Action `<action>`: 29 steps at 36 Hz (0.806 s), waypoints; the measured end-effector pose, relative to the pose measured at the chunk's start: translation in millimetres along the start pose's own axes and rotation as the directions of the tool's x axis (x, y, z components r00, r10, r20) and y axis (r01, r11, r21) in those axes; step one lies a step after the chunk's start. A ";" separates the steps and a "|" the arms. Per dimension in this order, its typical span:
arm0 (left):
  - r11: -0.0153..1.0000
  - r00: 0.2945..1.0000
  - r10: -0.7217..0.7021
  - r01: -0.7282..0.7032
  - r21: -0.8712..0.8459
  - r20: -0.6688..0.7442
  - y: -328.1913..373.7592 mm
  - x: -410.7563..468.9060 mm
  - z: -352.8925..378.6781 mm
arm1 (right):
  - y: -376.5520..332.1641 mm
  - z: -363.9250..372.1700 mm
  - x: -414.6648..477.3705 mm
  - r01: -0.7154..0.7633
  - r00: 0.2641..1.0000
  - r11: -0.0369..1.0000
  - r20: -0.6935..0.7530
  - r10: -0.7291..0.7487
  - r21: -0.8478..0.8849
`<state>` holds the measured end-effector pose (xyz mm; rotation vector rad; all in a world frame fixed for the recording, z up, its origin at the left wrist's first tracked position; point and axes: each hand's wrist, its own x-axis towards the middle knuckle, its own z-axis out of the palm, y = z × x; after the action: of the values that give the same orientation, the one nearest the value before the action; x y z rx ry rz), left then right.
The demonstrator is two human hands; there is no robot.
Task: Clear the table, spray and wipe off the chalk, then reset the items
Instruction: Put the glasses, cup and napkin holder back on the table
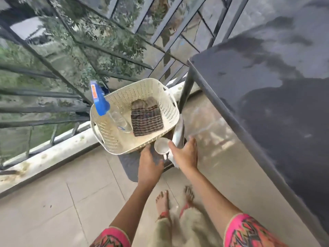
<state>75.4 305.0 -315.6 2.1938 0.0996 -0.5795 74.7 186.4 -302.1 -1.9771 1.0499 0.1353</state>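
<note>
A tiled balcony floor (53,202) runs under a dark metal railing (44,93) with greenery beyond it. On the right stands the dark bench (267,86), its top wet in broad patches and bare of items; one metal leg (187,90) drops to the floor beside the basket.

A cream perforated plastic basket (110,139) sits low by the railing, on what looks like a grey mat (130,166) and a dark stool or stand beneath it, mostly hidden. Inside the basket a brown-and-dark striped woven cloth (147,118) lies flat on the right half. A clear spray bottle (121,122) with a blue trigger head (99,100) leans in the left half, its head poking above the rim.

The person bends over the basket, pink patterned sleeves (249,232) and bare feet (162,202) at the bottom of the view. The left hand (150,166) rests on the near edge of the mat just below the basket; whether its fingers grip anything cannot be told. The right hand (185,154) has its fingers closed around a small white cup (161,146), held just outside the basket's near corner. A pale, blurred cloth or sheet (179,132) shows at that hand too; whether the hand grips it is unclear.
</note>
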 end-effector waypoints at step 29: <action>0.996 0.980 -0.089 0.084 -0.036 -0.179 -34.6 52.6 68.7 | 32.3 21.9 49.7 -0.089 0.994 0.994 0.054 0.093 -0.060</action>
<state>87.6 268.6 -400.6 2.2188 0.2984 -0.4228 89.4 163.0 -358.9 -1.9655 1.1103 0.2728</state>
